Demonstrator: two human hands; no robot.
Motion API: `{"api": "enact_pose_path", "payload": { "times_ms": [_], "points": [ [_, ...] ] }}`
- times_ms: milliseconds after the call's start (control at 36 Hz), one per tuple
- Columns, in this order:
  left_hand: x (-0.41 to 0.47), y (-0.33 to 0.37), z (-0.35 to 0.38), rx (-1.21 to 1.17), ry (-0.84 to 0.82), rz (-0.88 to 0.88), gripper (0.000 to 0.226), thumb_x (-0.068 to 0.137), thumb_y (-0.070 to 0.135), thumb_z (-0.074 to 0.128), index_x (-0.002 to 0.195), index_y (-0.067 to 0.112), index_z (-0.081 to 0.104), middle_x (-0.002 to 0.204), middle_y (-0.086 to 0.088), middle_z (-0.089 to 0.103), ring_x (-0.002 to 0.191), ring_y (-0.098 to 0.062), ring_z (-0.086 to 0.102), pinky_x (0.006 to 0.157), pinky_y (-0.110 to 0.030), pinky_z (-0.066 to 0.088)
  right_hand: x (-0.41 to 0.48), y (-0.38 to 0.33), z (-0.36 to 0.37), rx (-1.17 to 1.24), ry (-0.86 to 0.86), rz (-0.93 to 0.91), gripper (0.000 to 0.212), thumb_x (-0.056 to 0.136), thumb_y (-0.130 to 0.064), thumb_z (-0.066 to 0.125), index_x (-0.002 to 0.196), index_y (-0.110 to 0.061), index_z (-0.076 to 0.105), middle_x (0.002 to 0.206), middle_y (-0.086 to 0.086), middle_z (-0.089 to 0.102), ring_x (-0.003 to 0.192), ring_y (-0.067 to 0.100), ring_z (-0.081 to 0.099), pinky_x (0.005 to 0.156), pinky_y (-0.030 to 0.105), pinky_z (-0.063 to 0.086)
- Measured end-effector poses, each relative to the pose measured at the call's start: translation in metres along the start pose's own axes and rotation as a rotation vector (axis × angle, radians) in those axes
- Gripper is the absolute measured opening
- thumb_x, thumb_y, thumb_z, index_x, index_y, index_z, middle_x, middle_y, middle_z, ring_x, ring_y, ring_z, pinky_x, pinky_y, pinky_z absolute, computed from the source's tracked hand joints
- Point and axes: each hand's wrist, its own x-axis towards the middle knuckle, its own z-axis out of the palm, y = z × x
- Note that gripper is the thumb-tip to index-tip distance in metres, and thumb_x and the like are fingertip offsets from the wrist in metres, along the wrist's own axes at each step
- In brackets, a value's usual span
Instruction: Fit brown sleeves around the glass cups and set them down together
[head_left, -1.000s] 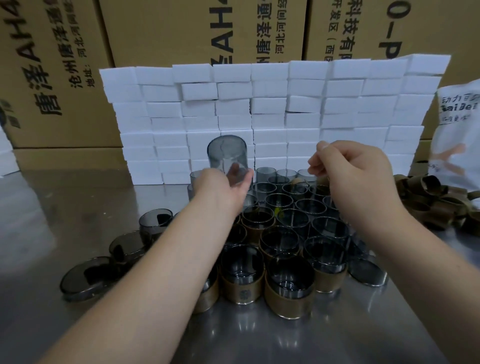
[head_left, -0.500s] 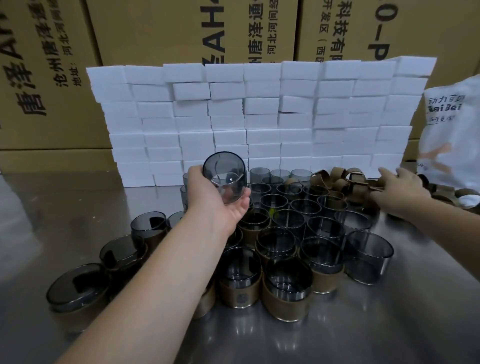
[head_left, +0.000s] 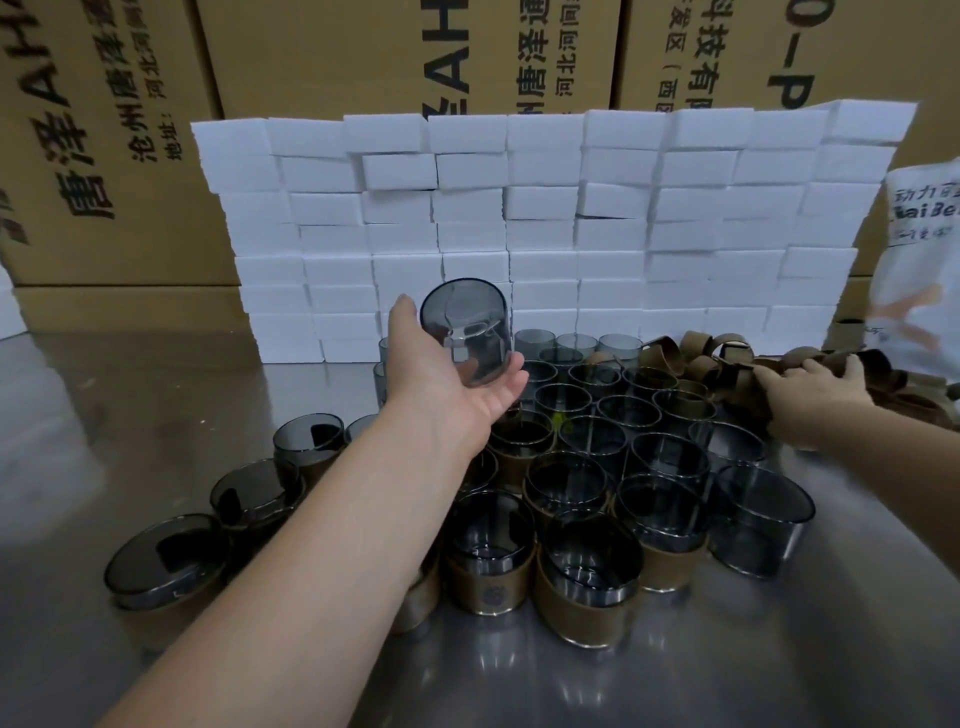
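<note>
My left hand (head_left: 441, 384) holds a smoky grey glass cup (head_left: 465, 325) tilted in the air above the back left of the cup cluster, thumb on its left side and fingers under it. That cup has no sleeve. My right hand (head_left: 815, 400) rests on the pile of brown sleeves (head_left: 696, 353) at the right, its fingers curled into the pile around a sleeve. Below, several cups with brown sleeves (head_left: 491, 556) stand packed together, with bare cups (head_left: 758, 519) at the cluster's right and back.
The steel table (head_left: 104, 415) also bears several sleeved cups (head_left: 166, 566) in a loose row at the front left. A wall of white foam blocks (head_left: 545, 218) closes the back, with cardboard cartons (head_left: 363, 52) behind it. A white printed bag (head_left: 924, 249) stands at the far right.
My right hand left the middle of the cluster and went right onto the sleeve pile. My left hand turned the bare cup over and holds it higher, palm up.
</note>
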Motion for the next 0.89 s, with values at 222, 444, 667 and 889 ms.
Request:
{"api": "enact_pose_path", "payload": {
  "times_ms": [222, 444, 667, 889],
  "points": [
    [-0.003, -0.002, 0.003, 0.105, -0.049, 0.058, 0.052, 0.076, 0.057, 0.063, 0.102, 0.012, 0.056, 0.087, -0.01, 0.061, 0.071, -0.027, 0.064, 0.052, -0.029, 0.053, -0.002, 0.003, -0.008, -0.084, 0.163, -0.024, 0.023, 0.085, -0.034, 0.05, 0.107, -0.028, 0.049, 0.101, -0.003, 0.061, 0.104, 0.02, 0.054, 0.106, 0.044, 0.025],
    [-0.005, -0.003, 0.003, 0.175, -0.05, 0.078, 0.032, 0.08, 0.04, 0.063, 0.083, 0.009, 0.056, 0.067, -0.009, 0.059, 0.068, -0.026, 0.062, 0.053, -0.027, 0.051, -0.011, 0.002, -0.052, 0.465, 0.357, 0.089, 0.057, 0.082, -0.052, 0.056, 0.129, -0.023, 0.043, 0.107, 0.016, 0.055, 0.093, 0.034, 0.056, 0.069, 0.035, 0.04],
    [-0.006, -0.01, 0.004, 0.212, -0.078, 0.125, 0.021, 0.082, 0.034, 0.057, 0.089, 0.014, 0.054, 0.077, -0.01, 0.06, 0.069, -0.026, 0.061, 0.057, -0.028, 0.053, -0.104, -0.058, -0.125, 1.924, 0.275, 0.023, 0.034, 0.085, -0.054, 0.049, 0.079, -0.02, 0.05, 0.078, 0.006, 0.064, 0.057, 0.014, 0.062, 0.053, 0.026, 0.048],
    [-0.009, -0.013, 0.009, 0.219, -0.064, 0.332, 0.044, 0.085, 0.031, 0.06, 0.122, 0.01, 0.048, 0.09, -0.012, 0.06, 0.061, -0.019, 0.059, 0.049, -0.023, 0.05, -0.176, -0.11, -0.151, 2.133, 0.095, -0.193, 0.064, 0.093, -0.063, 0.024, 0.063, -0.014, 0.053, 0.051, 0.005, 0.065, 0.033, 0.012, 0.049, 0.038, 0.016, 0.041]
  ]
}}
